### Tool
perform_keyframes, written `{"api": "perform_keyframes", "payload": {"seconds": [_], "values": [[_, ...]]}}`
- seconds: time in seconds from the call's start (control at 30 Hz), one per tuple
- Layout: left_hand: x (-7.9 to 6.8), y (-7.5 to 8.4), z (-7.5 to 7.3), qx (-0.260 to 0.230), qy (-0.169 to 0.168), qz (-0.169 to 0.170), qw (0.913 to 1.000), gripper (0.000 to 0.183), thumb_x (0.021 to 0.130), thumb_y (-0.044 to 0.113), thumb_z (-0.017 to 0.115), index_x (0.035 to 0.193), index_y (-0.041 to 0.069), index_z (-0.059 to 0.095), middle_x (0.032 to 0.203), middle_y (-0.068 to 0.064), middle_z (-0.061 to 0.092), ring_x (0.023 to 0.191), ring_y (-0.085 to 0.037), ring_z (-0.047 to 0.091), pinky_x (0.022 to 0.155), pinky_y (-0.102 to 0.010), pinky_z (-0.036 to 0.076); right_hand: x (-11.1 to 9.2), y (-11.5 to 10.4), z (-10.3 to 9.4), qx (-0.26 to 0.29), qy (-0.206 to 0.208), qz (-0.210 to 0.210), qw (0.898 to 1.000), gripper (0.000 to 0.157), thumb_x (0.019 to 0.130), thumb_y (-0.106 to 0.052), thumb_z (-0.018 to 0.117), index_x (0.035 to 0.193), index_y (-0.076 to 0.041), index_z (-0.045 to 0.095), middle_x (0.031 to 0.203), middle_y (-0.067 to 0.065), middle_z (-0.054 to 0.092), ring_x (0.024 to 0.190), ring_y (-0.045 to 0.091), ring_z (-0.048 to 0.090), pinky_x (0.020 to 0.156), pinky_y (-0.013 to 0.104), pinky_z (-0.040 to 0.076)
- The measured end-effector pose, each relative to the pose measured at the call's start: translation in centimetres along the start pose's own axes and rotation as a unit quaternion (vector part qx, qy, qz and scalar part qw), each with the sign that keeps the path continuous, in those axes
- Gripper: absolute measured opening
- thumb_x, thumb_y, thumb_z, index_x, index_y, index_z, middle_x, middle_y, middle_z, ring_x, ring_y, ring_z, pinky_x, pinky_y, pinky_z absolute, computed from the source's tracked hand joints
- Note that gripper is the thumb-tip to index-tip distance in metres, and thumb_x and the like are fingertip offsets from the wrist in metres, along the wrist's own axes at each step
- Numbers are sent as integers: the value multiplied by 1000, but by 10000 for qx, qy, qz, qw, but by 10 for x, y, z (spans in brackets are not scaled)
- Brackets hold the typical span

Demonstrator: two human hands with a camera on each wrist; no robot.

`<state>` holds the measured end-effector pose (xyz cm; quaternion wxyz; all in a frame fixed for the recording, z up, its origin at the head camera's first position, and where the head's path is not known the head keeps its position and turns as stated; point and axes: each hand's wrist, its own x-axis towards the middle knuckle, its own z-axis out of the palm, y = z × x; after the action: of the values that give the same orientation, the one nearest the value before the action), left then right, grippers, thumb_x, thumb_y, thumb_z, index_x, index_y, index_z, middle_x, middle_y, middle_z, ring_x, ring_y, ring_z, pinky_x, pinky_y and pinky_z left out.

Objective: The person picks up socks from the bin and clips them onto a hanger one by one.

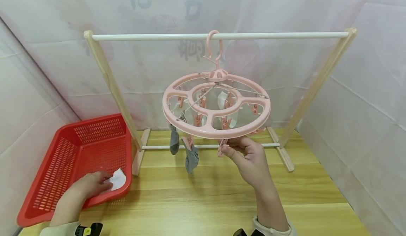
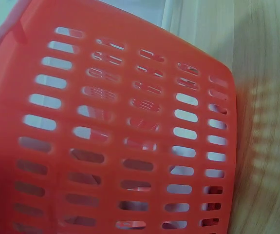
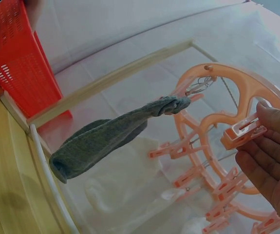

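Note:
My left hand (image 1: 90, 185) is down inside the red basket (image 1: 127, 158), gripping a white sock (image 1: 118, 179) near its front right corner. In the left wrist view the basket wall (image 2: 113, 107) hides that hand. With thumb and fingers my right hand (image 1: 252, 158) pinches a pink clothespin (image 1: 223, 147) on the front rim of the round pink hanger (image 1: 219, 134). Nothing hangs from this clothespin (image 3: 244, 130). Left of it, a grey sock (image 1: 191, 160) is clipped to the rim, and another grey sock (image 1: 174, 140) hangs beyond.
The hanger's hook (image 1: 214, 35) sits over the white rod (image 1: 152, 37) of a wooden stand (image 1: 111, 84). White pieces (image 1: 223, 100) hang at the hanger's back among several other clothespins. The wooden table (image 1: 177, 200) lies beneath, with fabric walls behind and at both sides.

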<state>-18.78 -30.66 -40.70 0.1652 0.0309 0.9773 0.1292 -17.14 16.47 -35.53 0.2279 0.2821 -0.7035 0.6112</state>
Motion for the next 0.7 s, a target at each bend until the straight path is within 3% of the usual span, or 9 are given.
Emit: {"api": "perform_keyframes", "payload": {"seconds": [0.13, 0.37, 0.5, 0.7], "values": [[-1, 0, 0, 188, 430, 312, 9984, 24, 88, 34, 74, 94, 11, 69, 89, -2, 64, 83, -22, 56, 74, -46, 50, 0, 0, 0, -8, 11, -39, 10000, 17, 89, 8, 67, 104, 0, 69, 86, 7, 69, 80, 17, 69, 76, 27, 57], [-2, 3, 0, 52, 744, 346, 9966, 37, 87, 49, 72, 80, 16, 56, 66, 2, 47, 66, -15, 45, 58, -32, 31, 1, 0, 0, -70, 54, -47, 9999, 17, 89, 7, 67, 106, 2, 69, 87, 10, 70, 81, 16, 69, 77, 26, 57], [-3, 5, -1, 110, 1115, 523, 9923, 30, 92, 39, 69, 83, 15, 56, 65, 2, 45, 64, -15, 44, 55, -31, 30, 0, 0, 0, -43, 53, 22, 10000, 16, 90, 6, 67, 105, 1, 69, 88, 10, 70, 81, 15, 69, 77, 26, 57], [-9, 11, -6, -118, 1782, 805, 9806, 20, 100, 26, 59, 106, 8, 62, 69, 2, 54, 61, -14, 46, 52, -30, 35, 0, 0, 0, -11, 44, -15, 10000, 16, 90, 8, 66, 104, 1, 69, 87, 11, 69, 81, 16, 69, 78, 26, 57]]}}
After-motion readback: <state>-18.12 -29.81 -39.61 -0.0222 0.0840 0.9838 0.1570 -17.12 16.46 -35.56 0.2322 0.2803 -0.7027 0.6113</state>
